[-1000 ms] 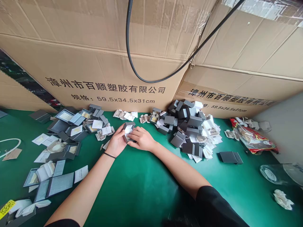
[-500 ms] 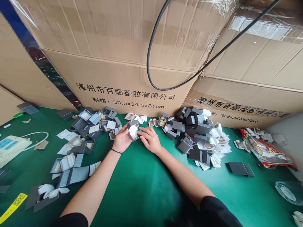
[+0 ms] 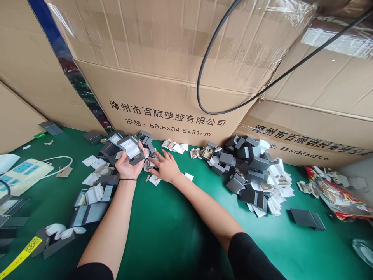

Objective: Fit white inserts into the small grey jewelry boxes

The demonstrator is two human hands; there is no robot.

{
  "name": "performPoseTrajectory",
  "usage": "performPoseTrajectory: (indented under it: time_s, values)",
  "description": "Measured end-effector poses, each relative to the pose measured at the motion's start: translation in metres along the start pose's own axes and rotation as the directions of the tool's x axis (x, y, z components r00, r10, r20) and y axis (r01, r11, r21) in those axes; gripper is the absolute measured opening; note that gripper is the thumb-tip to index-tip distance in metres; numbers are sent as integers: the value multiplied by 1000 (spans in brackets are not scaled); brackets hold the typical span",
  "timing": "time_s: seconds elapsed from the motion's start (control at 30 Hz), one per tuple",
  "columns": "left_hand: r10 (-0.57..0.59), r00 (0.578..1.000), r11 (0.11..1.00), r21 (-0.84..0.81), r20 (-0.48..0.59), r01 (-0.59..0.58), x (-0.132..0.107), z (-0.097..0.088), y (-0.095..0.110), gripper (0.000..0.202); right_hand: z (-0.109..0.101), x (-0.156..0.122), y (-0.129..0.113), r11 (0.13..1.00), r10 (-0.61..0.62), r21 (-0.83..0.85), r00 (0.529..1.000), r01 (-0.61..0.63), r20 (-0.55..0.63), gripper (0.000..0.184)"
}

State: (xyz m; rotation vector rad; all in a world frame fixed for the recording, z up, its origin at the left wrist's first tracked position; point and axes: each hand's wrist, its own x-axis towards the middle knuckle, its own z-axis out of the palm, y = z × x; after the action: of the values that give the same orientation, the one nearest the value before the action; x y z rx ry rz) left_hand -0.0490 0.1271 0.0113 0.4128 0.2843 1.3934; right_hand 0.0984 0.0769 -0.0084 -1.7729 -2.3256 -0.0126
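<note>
My left hand [image 3: 128, 166] grips a small dark grey box [image 3: 130, 147] that lies open, with its white lining showing. It holds the box over the left heap of similar boxes. My right hand [image 3: 167, 167] is just to the right, palm down with its fingers spread and nothing visible in them. Its fingertips are close to some pale paper scraps [image 3: 148, 163]; whether they touch cannot be made out. A small white card [image 3: 154, 179] lies on the green table below those fingers, and another white piece [image 3: 189, 176] rests beside the right wrist.
A larger heap of dark boxes [image 3: 247, 167] with white inserts [image 3: 278, 181] stands to the right. A single grey box [image 3: 307, 219] and a red plastic bag [image 3: 338, 194] lie farther right. At left is a white power strip [image 3: 27, 173]. Cardboard cartons [image 3: 175, 77] wall the back; a black cable [image 3: 201, 77] hangs down.
My left hand has moved left with the box, which is now opened wider. My right hand has left the box and spread its fingers. White pieces now lie near it. The view has shifted left.
</note>
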Motion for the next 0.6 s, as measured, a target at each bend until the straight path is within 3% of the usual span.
performPoseTrajectory:
  time_s: [0.13, 0.33, 0.47, 0.53, 0.6]
  values:
    - [-35, 998, 999, 23, -44, 36, 0, 0, -4, 39, 8, 9, -7, 996, 55, 63, 991, -64, 125, 54]
    - [-137, 991, 988, 70, 1, 136, -4, 6, -20, 35, -7, -15, 13, 989, 59, 125, 985, -79, 163, 49]
    - [-275, 950, 959, 118, 145, 259, -19, 17, -48, 37, -9, -48, 41, 946, 148, 305, 984, -113, -94, 54]
    - [-363, 909, 931, 129, 205, 343, -28, 22, -61, 37, -8, -65, 56, 899, 285, 399, 931, -178, -228, 57]
    - [-442, 879, 896, 139, 179, 422, -33, 24, -68, 35, -7, -78, 70, 859, 394, 456, 868, -231, -303, 58]
